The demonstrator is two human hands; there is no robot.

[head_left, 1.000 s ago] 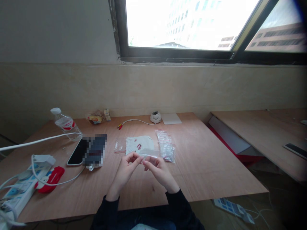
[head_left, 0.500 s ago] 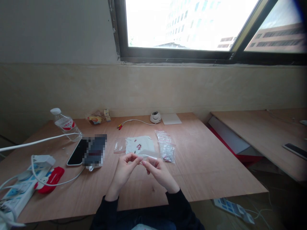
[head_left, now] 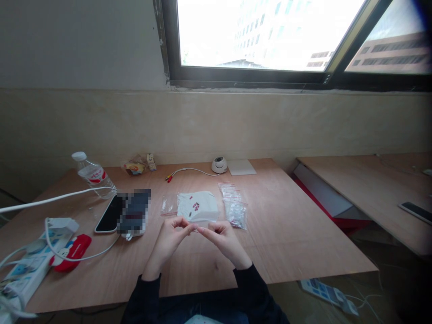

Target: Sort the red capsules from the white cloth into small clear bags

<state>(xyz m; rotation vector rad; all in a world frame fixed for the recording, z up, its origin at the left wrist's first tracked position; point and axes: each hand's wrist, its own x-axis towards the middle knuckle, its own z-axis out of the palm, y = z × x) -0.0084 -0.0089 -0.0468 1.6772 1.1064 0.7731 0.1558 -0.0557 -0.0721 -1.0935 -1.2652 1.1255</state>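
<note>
My left hand point(head_left: 168, 240) and my right hand point(head_left: 222, 240) meet above the wooden table point(head_left: 286, 234), fingertips pinched on the two ends of a small clear zip bag point(head_left: 202, 223). Just beyond the hands lies a white sheet point(head_left: 197, 206) with a few small red pieces point(head_left: 195, 206) on it. A clear bag point(head_left: 168, 205) lies to its left. A pile of clear bags point(head_left: 234, 204), one holding dark bits, lies to its right.
A phone point(head_left: 110, 215) and a blurred dark item sit left of the sheet. A water bottle point(head_left: 92, 175), a power strip point(head_left: 23, 265), white cables and a red case point(head_left: 72, 252) fill the left side. A small dome camera point(head_left: 219, 164) stands at the back. A second table point(head_left: 378, 193) stands right.
Both hands have dropped slightly toward me with the small bag, and the elbows have spread a little. Nothing on the table has moved.
</note>
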